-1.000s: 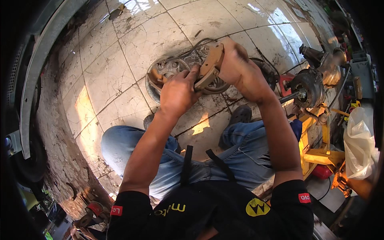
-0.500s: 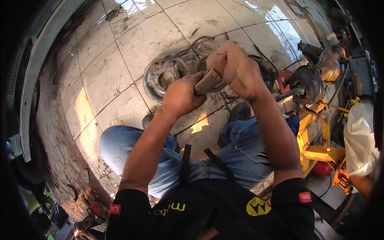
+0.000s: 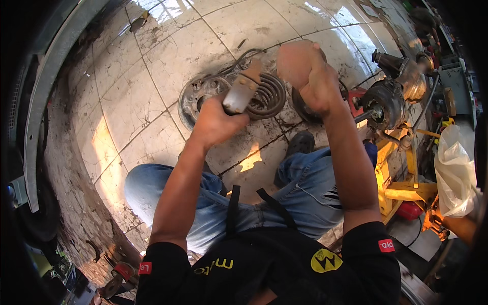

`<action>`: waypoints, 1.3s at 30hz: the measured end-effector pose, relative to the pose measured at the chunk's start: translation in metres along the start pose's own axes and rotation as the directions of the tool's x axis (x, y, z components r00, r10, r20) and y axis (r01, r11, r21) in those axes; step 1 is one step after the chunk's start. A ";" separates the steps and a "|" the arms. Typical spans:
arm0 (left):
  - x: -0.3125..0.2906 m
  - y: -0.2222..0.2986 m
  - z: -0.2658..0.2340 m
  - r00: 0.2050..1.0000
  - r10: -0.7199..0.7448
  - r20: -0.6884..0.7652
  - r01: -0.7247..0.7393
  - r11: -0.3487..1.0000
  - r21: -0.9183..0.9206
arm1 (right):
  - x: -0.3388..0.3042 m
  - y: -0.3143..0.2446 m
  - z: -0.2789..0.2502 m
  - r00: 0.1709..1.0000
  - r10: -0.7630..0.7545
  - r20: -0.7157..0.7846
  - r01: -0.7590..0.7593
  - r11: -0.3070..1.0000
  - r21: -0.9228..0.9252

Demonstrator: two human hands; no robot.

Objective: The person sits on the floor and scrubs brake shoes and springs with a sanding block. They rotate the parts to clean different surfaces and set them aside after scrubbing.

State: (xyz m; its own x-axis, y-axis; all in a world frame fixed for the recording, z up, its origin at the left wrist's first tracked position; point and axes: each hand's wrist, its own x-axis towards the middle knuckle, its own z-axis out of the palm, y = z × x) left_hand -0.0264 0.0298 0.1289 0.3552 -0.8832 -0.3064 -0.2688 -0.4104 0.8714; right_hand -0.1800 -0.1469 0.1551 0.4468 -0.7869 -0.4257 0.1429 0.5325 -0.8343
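My left hand (image 3: 219,119) is closed around the lower end of a grey-brown metal piece (image 3: 241,95). This piece has a smooth, rounded block end and a narrower rusty tab pointing away from me. To its right, my right hand (image 3: 316,84) is raised and closed, apart from the metal piece. A rounded tan shape (image 3: 295,61) shows at its front; blur hides whether that is a held thing or part of the hand. Below and behind my hands, a coil spring (image 3: 269,96) lies on the floor beside a round, dirty metal plate (image 3: 188,107).
Tiles make up the floor (image 3: 132,96). On the right, a greasy axle-like assembly (image 3: 386,104) rests by a yellow metal stand (image 3: 406,193), with a plastic bag (image 3: 454,175) nearby. A black round part (image 3: 305,109) sits under my right hand. Along the left runs a curved metal beam (image 3: 36,122).
My hands have moved apart. The right hand has come off the metal piece, up and to the right; the left hand has shifted left with the piece in it.
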 end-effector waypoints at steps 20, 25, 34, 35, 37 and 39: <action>0.008 -0.009 -0.005 0.973 -0.117 0.201 0.226 0.277 -0.934 | -0.007 0.053 0.008 0.638 -0.406 0.654 0.654 -0.163 -0.739; -0.001 0.004 0.004 0.956 -0.177 0.235 0.279 0.295 -0.914 | -0.007 0.067 0.006 0.663 -0.406 0.628 0.586 -0.240 -0.774; -0.002 0.002 0.006 0.957 -0.194 0.214 0.269 0.328 -0.905 | -0.015 0.080 0.010 0.608 -0.371 0.702 0.612 -0.345 -0.712; -0.002 0.001 0.006 0.961 -0.181 0.209 0.259 0.326 -0.909 | -0.019 0.082 0.012 0.602 -0.371 0.707 0.607 -0.363 -0.707; 0.000 -0.004 0.006 0.962 -0.182 0.203 0.255 0.329 -0.909 | -0.025 0.079 0.016 0.621 -0.351 0.701 0.618 -0.331 -0.713; 0.000 -0.003 0.006 0.958 -0.201 0.203 0.262 0.332 -0.906 | -0.011 0.074 0.008 0.653 -0.378 0.656 0.583 -0.303 -0.754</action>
State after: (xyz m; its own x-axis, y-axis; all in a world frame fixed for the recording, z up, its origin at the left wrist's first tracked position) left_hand -0.0313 0.0292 0.1240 0.2124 -0.8100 -0.5466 0.8149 -0.1618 0.5565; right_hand -0.1669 -0.0964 0.1009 0.8175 -0.5102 0.2674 -0.4490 -0.8552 -0.2590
